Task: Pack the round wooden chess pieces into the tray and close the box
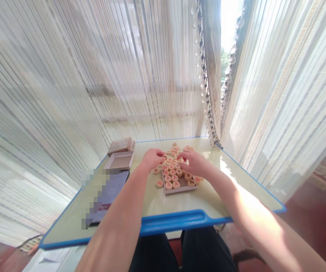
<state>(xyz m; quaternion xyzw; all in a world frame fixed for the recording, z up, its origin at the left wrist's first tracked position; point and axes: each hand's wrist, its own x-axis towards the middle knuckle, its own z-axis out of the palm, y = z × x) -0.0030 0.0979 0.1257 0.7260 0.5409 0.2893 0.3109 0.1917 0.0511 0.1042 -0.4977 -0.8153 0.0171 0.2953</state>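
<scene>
Round wooden Chinese chess pieces [174,177] with red and dark characters lie in rows inside a shallow open box [179,191]. More loose pieces [175,150] are scattered behind the box, and a few lie beside it. My left hand [153,158] is at the box's far left corner, thumb and finger closed on a chess piece [165,156]. Over the far right part of the box, my right hand [193,162] has its thumb and fingers curved but apart, close to the pieces; any contact is hard to make out.
A blue-edged table [174,223] bears everything. To the left lie a tablet [110,196], partly blurred out, an empty shallow tray [119,161] and a stack of small boxes [120,145]. String curtains [151,75] hang behind the table.
</scene>
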